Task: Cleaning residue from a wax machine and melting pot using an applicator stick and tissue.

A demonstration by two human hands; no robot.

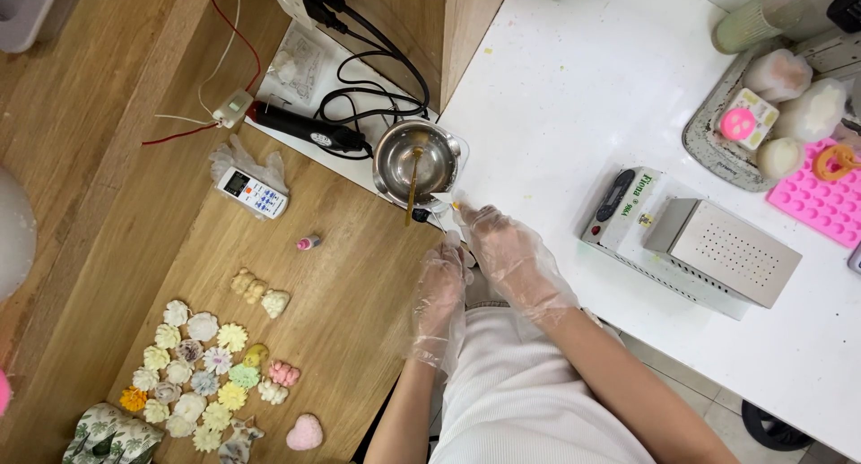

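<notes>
Both hands wear thin clear plastic gloves and meet near the middle of the view, at the edge where the wooden bench [341, 276] joins the white bench [574, 87]. The left hand [441, 289] is curled with its fingers bent inward, and the right hand [511, 253] reaches over beside it, fingers pinched together at a small pale item [446, 198] just near the metal pot; the view is too small to tell what that item is, or whether the left hand actually grips anything.

The small metal pot [418, 159] stands just beyond the fingertips, holding amber liquid, with a stick [413, 190] leaning out over its near rim. A black handle [300, 128] with cords lies to its left, and a white remote control [253, 193] rests on a crumpled glove further left.

On the wooden bench, near left, a cluster of small moulded flower shapes [202, 374] in white, yellow, green and pink lies spread out, with a pink heart [305, 433] beside them. On the white bench to the right sits a metal box appliance [708, 249], and far right a pink silicone mould [821, 204] beside a tray [708, 146] of pale moulded pieces.
</notes>
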